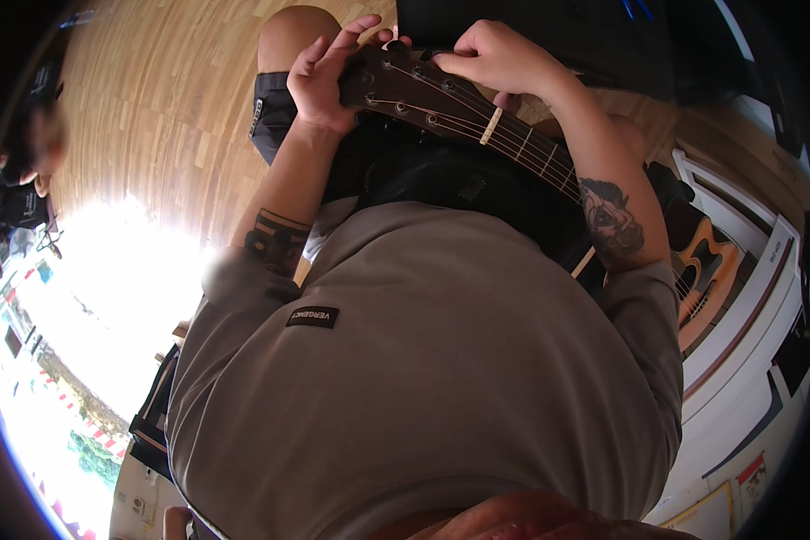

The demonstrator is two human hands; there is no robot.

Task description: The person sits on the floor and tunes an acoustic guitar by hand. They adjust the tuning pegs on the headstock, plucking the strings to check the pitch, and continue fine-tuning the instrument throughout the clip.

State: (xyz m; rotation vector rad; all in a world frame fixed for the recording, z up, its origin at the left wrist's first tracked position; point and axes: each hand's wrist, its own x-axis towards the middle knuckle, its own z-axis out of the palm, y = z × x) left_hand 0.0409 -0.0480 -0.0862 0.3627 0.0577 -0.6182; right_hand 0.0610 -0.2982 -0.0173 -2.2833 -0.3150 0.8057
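A dark-brown guitar headstock, with tuning pegs, strings and the fretted neck, lies across the upper middle. My left hand holds the headstock's left end, some fingers raised and others curled by the upper pegs. Bent over the top edge, my right hand grips a black tuning peg between its fingers, partly hidden. A light strip crosses the strings where neck and headstock meet.
A natural-wood acoustic guitar stands at my right beside white mouldings. A black surface fills the top right. Another person is at the far left. Wooden floor stretches left toward a bright opening.
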